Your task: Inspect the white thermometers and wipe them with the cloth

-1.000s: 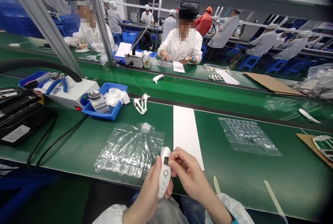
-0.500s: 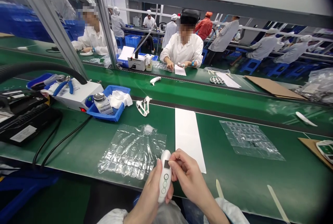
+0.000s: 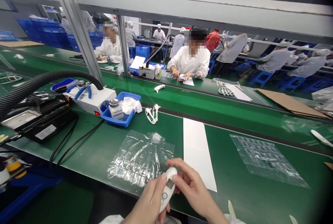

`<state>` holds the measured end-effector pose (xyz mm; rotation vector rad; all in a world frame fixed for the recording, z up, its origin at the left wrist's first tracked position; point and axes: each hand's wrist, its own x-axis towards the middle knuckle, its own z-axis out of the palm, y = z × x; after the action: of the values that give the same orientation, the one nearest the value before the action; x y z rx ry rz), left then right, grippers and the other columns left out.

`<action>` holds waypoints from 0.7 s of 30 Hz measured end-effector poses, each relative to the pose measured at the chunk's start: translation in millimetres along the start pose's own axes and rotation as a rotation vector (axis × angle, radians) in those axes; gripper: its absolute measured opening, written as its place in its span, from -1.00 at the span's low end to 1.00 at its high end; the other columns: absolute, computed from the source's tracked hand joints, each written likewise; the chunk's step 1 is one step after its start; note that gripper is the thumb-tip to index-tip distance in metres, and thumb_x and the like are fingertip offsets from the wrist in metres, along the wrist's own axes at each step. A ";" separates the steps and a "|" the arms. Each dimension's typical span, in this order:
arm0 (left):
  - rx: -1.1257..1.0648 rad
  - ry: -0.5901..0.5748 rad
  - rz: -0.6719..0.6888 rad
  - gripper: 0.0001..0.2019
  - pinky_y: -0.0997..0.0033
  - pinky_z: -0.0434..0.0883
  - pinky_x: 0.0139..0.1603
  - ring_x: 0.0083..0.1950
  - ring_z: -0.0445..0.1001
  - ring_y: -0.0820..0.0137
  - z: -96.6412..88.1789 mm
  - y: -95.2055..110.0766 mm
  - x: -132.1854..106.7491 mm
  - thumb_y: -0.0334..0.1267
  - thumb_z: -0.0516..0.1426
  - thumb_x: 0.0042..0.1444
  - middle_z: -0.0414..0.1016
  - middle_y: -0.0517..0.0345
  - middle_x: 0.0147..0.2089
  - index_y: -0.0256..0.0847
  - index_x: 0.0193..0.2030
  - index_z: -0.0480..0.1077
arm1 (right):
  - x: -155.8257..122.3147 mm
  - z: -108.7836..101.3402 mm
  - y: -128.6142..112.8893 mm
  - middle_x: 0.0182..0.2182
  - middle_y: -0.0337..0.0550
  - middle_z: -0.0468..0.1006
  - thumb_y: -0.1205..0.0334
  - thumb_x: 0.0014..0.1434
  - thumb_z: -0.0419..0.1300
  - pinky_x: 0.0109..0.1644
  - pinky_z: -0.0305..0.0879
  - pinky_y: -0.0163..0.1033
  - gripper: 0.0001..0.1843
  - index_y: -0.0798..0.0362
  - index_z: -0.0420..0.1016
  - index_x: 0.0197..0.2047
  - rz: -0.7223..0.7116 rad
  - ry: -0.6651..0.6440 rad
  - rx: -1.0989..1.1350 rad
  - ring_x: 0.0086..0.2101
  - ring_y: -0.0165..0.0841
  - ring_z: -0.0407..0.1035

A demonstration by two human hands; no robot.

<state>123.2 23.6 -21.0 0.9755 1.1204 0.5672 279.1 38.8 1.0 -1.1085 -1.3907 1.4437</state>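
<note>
Low in front of me I hold a white handheld device (image 3: pixel 168 190) with a small dark grey screen and round buttons. My left hand (image 3: pixel 149 198) is closed around its lower body, the thumb along its left side. My right hand (image 3: pixel 194 186) grips the upper end, thumb beside the screen and index finger arched above the tip; its other fingers are partly hidden behind. Just beyond my hands lies a clear plastic sheet of moulded pockets (image 3: pixel 137 161). To the right of it is a long white paper strip (image 3: pixel 197 151).
A blue tray (image 3: pixel 121 121) holds a metal-topped bottle and white cloth, near a white box (image 3: pixel 95 99) with blue pliers. White plastic frames (image 3: pixel 152 114) lie at the bench's back edge. Another clear sheet (image 3: pixel 266 158) lies right. A co-worker (image 3: pixel 194 59) sits across the green line.
My view has tilted up and turned slightly left. My right fingers have shifted from a pinch at the screen's edge to the device's upper end, and the device leans more to the right.
</note>
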 end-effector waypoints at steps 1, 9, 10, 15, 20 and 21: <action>0.051 0.016 0.011 -0.42 0.52 0.20 -0.70 -0.69 0.27 0.49 -4.3 4.5 -2.6 0.28 -0.17 0.17 0.39 0.21 -0.57 -0.21 -0.29 0.37 | 2.5 -1.4 -4.3 -0.09 -0.08 0.40 0.02 0.27 0.14 -0.40 0.37 -0.33 -0.71 -0.01 0.49 -0.06 0.005 -0.079 -0.035 -0.41 -0.43 0.34; 0.135 0.477 0.393 -0.51 0.09 0.22 0.27 0.23 0.32 0.12 -93.6 33.5 18.4 0.16 -0.06 0.20 0.40 -0.03 0.17 -0.11 0.08 0.36 | 115.0 -88.8 7.3 -0.46 -0.14 0.50 -0.09 0.11 0.25 -0.52 0.35 -0.29 -0.51 0.18 0.49 -0.11 -0.030 0.334 -0.146 -0.53 -0.34 0.43; 0.142 0.531 0.414 -0.52 0.07 0.21 0.27 0.22 0.33 0.10 -109.8 32.9 23.3 0.17 -0.04 0.19 0.42 -0.01 0.14 -0.11 0.04 0.37 | 136.3 -107.1 9.0 -0.39 -0.10 0.52 -0.08 0.15 0.22 -0.47 0.37 -0.28 -0.51 0.20 0.45 -0.08 -0.045 0.403 -0.157 -0.48 -0.33 0.46; 0.188 0.714 0.398 -0.55 0.00 0.18 0.25 0.15 0.36 0.05 -164.6 20.0 37.0 0.17 -0.01 0.15 0.47 -0.02 0.03 -0.13 -0.08 0.41 | 212.1 -169.6 8.2 -0.20 -0.07 0.51 0.06 0.28 0.14 -0.27 0.45 -0.21 -0.63 0.18 0.37 -0.01 -0.099 0.646 -0.277 -0.34 -0.35 0.47; 0.239 0.736 0.442 -0.58 0.05 0.24 0.18 0.10 0.38 0.08 -169.8 5.3 42.4 0.15 -0.02 0.16 0.48 0.01 0.01 -0.10 -0.12 0.43 | 237.9 -144.6 12.9 -0.13 -0.11 0.49 0.20 0.25 0.20 -0.12 0.40 -0.11 -0.78 0.13 0.44 -0.08 -0.151 0.592 -0.509 -0.22 -0.32 0.42; 0.247 0.731 0.465 -0.59 0.07 0.25 0.17 0.10 0.38 0.10 -169.1 3.2 43.8 0.13 -0.02 0.18 0.47 0.02 0.01 -0.10 -0.12 0.43 | 239.1 -129.1 14.5 -0.16 -0.11 0.50 0.22 0.23 0.20 -0.11 0.38 -0.12 -0.83 0.13 0.47 -0.14 -0.168 0.536 -0.561 -0.22 -0.31 0.42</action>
<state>-17.4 120.4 -57.9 1.3020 1.6429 1.2502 338.8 302.9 -25.3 -1.5416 -1.4698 0.5672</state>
